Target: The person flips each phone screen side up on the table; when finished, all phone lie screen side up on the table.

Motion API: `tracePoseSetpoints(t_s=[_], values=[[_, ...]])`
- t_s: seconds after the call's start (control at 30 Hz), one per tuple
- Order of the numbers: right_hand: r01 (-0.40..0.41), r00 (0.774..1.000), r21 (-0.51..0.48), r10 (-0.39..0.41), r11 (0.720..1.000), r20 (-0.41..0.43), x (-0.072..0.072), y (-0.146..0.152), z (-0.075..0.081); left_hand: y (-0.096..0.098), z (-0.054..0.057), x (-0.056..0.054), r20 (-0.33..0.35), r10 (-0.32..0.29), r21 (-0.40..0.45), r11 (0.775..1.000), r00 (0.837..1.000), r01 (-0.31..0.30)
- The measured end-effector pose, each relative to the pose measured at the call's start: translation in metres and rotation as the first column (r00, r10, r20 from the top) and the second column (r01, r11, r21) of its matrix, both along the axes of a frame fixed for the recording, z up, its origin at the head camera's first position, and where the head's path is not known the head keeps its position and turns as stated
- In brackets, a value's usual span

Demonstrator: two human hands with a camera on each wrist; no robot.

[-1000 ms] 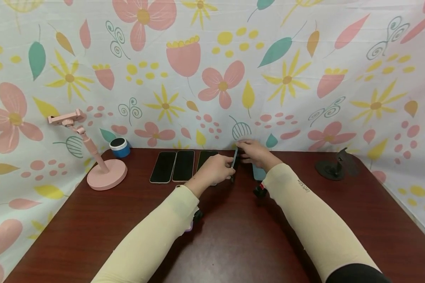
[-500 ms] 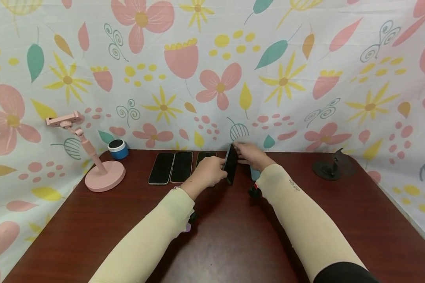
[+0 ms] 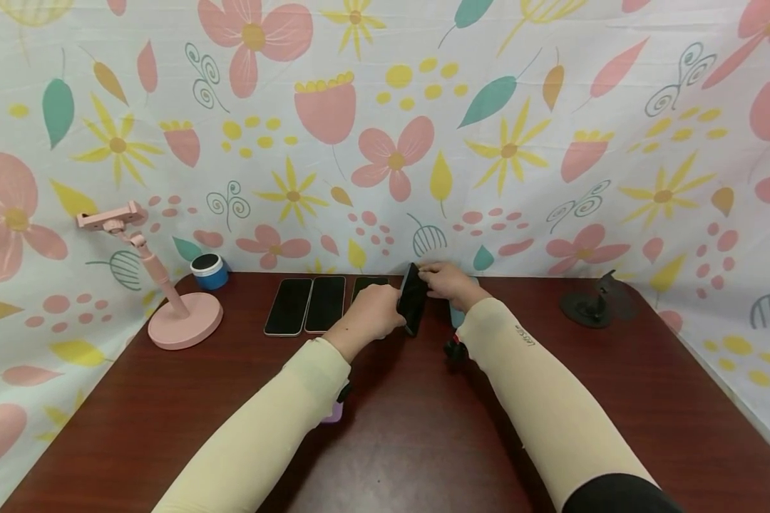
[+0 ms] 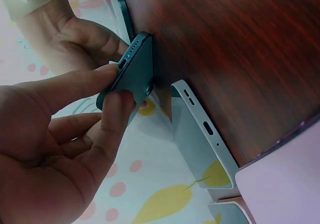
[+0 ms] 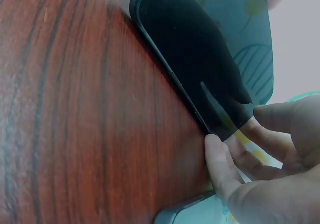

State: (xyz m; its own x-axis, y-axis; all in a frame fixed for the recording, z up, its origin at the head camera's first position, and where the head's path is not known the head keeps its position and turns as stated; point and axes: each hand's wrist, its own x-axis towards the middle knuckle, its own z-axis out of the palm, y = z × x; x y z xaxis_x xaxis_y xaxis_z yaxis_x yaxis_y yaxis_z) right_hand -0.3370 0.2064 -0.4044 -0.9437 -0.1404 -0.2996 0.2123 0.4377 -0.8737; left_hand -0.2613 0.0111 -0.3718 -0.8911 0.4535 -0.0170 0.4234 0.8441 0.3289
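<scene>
Dark phone (image 3: 413, 303) over the desk (image 3: 411, 427), tilted on a long edge; whether that edge bears on the wood, can't tell. Left hand (image 3: 372, 313): thumb and fingers pinch the near end, port side. Right hand (image 3: 449, 283): fingers bracket the far short end. Gripping both ends probably steadies the tilt. Left phone (image 3: 288, 306) and middle phone (image 3: 325, 304) lie side by side, screens up; third phone (image 3: 368, 283) partly hidden; spacing suggests a deliberate row. Writing: small lettering on right sleeve (image 3: 539, 392), perhaps "LetsSlim", blurred. No brand legible on the phones.
</scene>
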Motion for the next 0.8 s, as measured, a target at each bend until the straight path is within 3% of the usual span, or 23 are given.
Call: tracePoseSetpoints(t_s=[0.17,0.57,0.8], values=[[-0.002,1.000,0.005,0.002,1.000,-0.002,-0.0003,-0.0010,-0.0002,0.0015,0.0021,0.0027,-0.041,-0.015,-0.033,0.999,0.999,0.014],[0.010,1.000,0.040,-0.011,0.999,0.016,-0.0018,-0.0065,0.0031,-0.0012,-0.0002,0.0034,0.007,-0.005,-0.020,1.000,1.000,0.005],[0.006,1.000,0.087,-0.008,0.996,0.020,-0.0021,-0.0080,0.0044,0.0016,-0.0013,0.0048,-0.006,-0.045,-0.060,0.997,0.999,0.044]])
